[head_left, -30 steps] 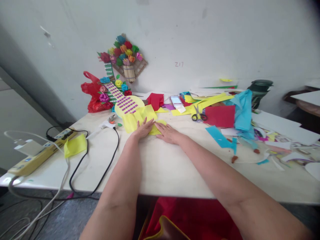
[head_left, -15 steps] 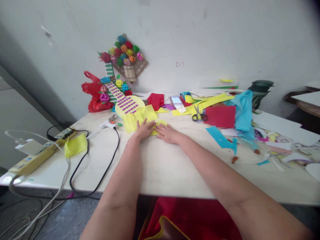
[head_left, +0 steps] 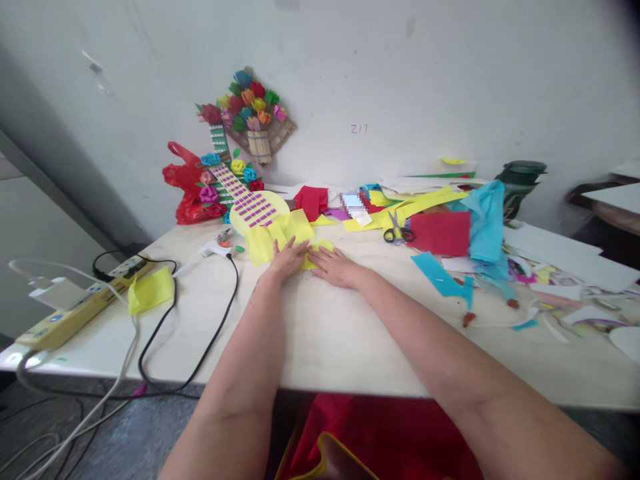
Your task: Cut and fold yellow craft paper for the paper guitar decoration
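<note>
My left hand (head_left: 289, 259) lies flat with its fingers spread on a small piece of yellow paper (head_left: 324, 245) on the white table (head_left: 345, 333). From the right, my right hand (head_left: 337, 267) presses on the same piece, palm down and fingers apart. Both hands hide part of it. Just behind my left hand are loose yellow sheets (head_left: 260, 245), which overlap the edge of a round yellow guitar-shaped craft (head_left: 280, 202) with purple strips on it.
Scissors (head_left: 399, 233) lie beside red paper (head_left: 440, 232) and blue paper (head_left: 485, 220) at the right, near many scraps. At the left are a glue gun (head_left: 216, 248), its black cord and a power strip (head_left: 75, 320). Paper flowers (head_left: 245, 100) stand against the wall.
</note>
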A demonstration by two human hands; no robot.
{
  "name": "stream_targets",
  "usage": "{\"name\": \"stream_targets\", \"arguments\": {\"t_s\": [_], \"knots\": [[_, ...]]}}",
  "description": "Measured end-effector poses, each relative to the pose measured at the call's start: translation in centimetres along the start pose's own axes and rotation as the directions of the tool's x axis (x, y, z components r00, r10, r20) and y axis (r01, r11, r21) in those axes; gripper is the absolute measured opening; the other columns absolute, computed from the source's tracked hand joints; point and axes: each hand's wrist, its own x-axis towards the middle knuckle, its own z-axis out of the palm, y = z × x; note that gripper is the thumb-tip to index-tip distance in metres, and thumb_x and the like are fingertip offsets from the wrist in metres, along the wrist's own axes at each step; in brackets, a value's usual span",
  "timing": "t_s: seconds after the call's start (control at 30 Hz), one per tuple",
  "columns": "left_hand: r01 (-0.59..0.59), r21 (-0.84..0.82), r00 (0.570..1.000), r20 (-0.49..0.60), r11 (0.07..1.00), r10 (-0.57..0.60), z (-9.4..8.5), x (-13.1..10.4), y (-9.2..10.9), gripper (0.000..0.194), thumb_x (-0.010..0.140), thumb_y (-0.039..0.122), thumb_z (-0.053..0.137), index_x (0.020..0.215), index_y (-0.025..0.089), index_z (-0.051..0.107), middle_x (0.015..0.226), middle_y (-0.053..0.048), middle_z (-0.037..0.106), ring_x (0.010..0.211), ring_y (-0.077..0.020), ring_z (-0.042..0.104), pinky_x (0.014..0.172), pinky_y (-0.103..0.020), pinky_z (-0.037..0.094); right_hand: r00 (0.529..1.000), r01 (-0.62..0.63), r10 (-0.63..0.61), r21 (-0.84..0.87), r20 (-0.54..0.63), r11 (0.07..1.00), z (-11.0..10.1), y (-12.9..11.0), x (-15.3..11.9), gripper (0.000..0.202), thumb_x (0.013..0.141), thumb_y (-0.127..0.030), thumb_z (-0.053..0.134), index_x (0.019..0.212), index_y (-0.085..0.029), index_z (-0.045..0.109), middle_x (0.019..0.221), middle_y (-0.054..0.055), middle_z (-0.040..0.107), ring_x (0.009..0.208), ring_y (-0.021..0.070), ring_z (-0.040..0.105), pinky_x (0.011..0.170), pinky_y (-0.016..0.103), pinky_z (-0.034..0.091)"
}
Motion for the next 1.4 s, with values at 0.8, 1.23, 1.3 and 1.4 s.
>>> {"name": "stream_targets", "arguments": {"t_s": [0.8, 1.23, 1.3, 1.4], "knots": [[-0.061, -0.007, 0.998, -0.013, 0.998, 0.061, 0.5, -0.1, 0.9, 0.052, 0.082, 0.033, 0.023, 0.134, 0.034, 0.017, 0.136, 0.008, 0.03, 0.13, -0.0182, -0.002, 0.098, -0.054, -0.011, 0.974, -0.177, 0.175, -0.007, -0.144, 0.984, -1.5, 3.2, -1.1, 0.054, 0.084, -0.041, 0.025, 0.135, -0.023, 0.022, 0.142, -0.002, 0.015, 0.131, 0.0167, 0.004, 0.103, 0.046, 0.001], [-0.13, -0.004, 0.992, -0.003, 0.992, 0.13, -0.2, -0.7, 1.4, 0.045, 0.081, 0.027, 0.024, 0.12, 0.045, 0.041, 0.134, 0.016, 0.031, 0.13, -0.0215, -0.004, 0.097, -0.055, -0.012, 0.978, -0.208, 0.208, 0.016, 0.035, 0.978, -1.1, 3.1, -0.9, 0.06, 0.083, -0.047, 0.018, 0.137, -0.021, 0.013, 0.143, -0.002, 0.011, 0.131, 0.0183, 0.0, 0.103, 0.047, -0.003], [-0.114, -0.02, 0.993, 0.01, 0.993, 0.114, -0.3, -0.7, 1.5, 0.045, 0.081, 0.028, 0.024, 0.119, 0.044, 0.042, 0.135, 0.016, 0.029, 0.13, -0.0216, -0.003, 0.097, -0.054, -0.012, 0.969, -0.24, 0.244, 0.094, -0.035, 0.966, -1.2, 3.6, -0.9, 0.06, 0.084, -0.045, 0.015, 0.137, -0.019, 0.009, 0.143, 0.0, 0.011, 0.131, 0.0173, 0.004, 0.104, 0.046, 0.002], [-0.096, -0.051, 0.995, 0.002, 0.994, 0.096, -0.4, -0.8, 1.7, 0.041, 0.083, 0.037, 0.024, 0.116, 0.043, 0.046, 0.137, 0.014, 0.026, 0.13, -0.0232, -0.002, 0.098, -0.054, -0.009, 0.938, -0.287, 0.306, 0.134, -0.163, 0.949, -1.2, 4.3, -1.0, 0.053, 0.085, -0.041, 0.016, 0.135, -0.023, 0.019, 0.142, -0.001, 0.017, 0.13, 0.0178, 0.011, 0.103, 0.047, 0.006]]}}
